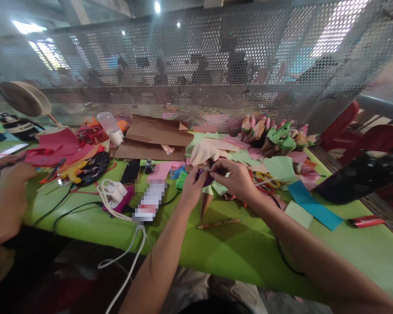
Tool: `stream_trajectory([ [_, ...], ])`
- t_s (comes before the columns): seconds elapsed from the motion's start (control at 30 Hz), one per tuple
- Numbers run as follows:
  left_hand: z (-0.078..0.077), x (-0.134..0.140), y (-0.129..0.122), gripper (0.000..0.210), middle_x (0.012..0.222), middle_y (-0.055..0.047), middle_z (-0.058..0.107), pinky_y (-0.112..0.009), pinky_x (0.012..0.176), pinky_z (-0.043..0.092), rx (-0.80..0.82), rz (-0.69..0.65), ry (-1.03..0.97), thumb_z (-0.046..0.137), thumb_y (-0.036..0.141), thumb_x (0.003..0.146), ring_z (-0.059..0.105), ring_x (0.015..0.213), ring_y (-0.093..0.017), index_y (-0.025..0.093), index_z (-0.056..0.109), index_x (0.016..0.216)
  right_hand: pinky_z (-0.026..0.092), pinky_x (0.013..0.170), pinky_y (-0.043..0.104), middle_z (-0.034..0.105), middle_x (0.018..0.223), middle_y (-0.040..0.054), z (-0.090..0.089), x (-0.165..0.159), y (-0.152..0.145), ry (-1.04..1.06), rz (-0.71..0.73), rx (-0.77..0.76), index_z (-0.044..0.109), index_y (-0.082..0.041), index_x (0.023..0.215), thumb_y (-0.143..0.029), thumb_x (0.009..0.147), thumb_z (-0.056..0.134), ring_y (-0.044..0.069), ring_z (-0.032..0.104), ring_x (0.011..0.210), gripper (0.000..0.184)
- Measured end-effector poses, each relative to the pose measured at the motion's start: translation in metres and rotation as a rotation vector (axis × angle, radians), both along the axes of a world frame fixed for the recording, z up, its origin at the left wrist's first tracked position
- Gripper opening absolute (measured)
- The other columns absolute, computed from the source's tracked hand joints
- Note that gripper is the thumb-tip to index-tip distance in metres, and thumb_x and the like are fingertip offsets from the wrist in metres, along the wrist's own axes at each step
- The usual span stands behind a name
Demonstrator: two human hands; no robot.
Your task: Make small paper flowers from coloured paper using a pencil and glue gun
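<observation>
Over the middle of the table my left hand (195, 188) is closed on a small purple piece (206, 178), whose kind does not show clearly. The bent fingers of my right hand (231, 176) pinch at its other side; what they grip is too small to make out. Just behind my fingers is cream paper (205, 150), and a brown paper cone (206, 203) points down below them; I cannot tell if either is joined to the purple piece. A bright green crumpled piece (181, 179) lies left of my left hand.
A pencil-like stick (218, 223) lies near the front. Phone (130, 171), white charger with cables (115, 190) and brown paper (157, 137) are leftward. Paper flowers (275, 135), blue paper (314, 204) and a dark bag (363, 176) are rightward. Another person's hand (15, 174) works far left.
</observation>
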State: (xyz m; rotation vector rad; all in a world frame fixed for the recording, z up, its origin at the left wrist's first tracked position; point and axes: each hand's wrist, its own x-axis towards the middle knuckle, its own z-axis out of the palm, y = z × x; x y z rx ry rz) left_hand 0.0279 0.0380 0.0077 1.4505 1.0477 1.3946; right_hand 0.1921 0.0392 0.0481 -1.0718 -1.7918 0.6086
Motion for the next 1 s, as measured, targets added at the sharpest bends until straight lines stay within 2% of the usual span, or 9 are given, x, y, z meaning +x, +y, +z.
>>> stream_trajectory([
  [0.2,-0.003,-0.002,0.002,0.03,0.083,0.001,0.066,-0.028,0.083,0.049,-0.018,0.01,-0.032,0.068,0.05,0.091,0.06,0.083,-0.017,0.02,0.066,0.088,0.049,0.059,0.029,0.067,0.068,0.0002,-0.007,-0.001,0.011,0.34,0.131,-0.25,0.07,-0.019,0.078,-0.047,0.071,0.081,0.015,0.059,0.06,0.031],
  [0.4,-0.001,-0.004,0.001,0.027,0.087,-0.001,0.069,-0.028,0.085,0.05,-0.004,0.024,-0.018,0.067,0.048,0.092,0.062,0.087,-0.018,0.021,0.067,0.09,0.056,0.067,0.031,0.074,0.083,0.0035,-0.007,0.001,0.014,0.414,0.169,-0.354,0.076,-0.02,0.088,-0.054,0.068,0.086,0.017,0.066,0.071,0.04],
  [0.57,0.001,-0.005,0.001,0.029,0.087,0.0,0.069,-0.028,0.085,0.049,-0.009,0.032,-0.018,0.067,0.05,0.091,0.062,0.087,-0.018,0.021,0.065,0.09,0.055,0.072,0.034,0.076,0.083,0.0042,-0.004,0.002,0.013,0.305,0.192,-0.288,0.079,-0.02,0.083,-0.054,0.069,0.087,0.019,0.067,0.075,0.038],
  [0.8,0.001,-0.005,0.003,0.026,0.082,0.0,0.066,-0.028,0.08,0.047,0.015,0.041,0.05,0.066,0.046,0.091,0.059,0.082,-0.018,0.021,0.063,0.086,0.047,0.068,0.031,0.072,0.076,0.0024,-0.002,0.005,0.009,0.065,0.057,-0.092,0.078,-0.021,0.08,-0.037,0.075,0.077,0.018,0.062,0.072,0.017],
  [0.9,0.001,-0.005,0.004,0.025,0.079,0.001,0.063,-0.027,0.077,0.046,0.006,0.044,0.064,0.065,0.046,0.091,0.057,0.079,-0.017,0.021,0.063,0.085,0.044,0.064,0.03,0.068,0.071,0.0003,-0.002,0.003,0.01,0.116,0.082,-0.137,0.074,-0.021,0.077,-0.038,0.074,0.077,0.016,0.058,0.068,0.018],
  [1.0,0.001,-0.005,0.003,0.026,0.08,0.001,0.064,-0.027,0.078,0.046,-0.01,0.061,0.064,0.064,0.046,0.091,0.058,0.08,-0.017,0.02,0.063,0.087,0.044,0.063,0.029,0.064,0.067,-0.0013,-0.003,0.001,0.011,0.278,0.154,-0.271,0.071,-0.02,0.075,-0.043,0.07,0.081,0.015,0.055,0.064,0.026],
])
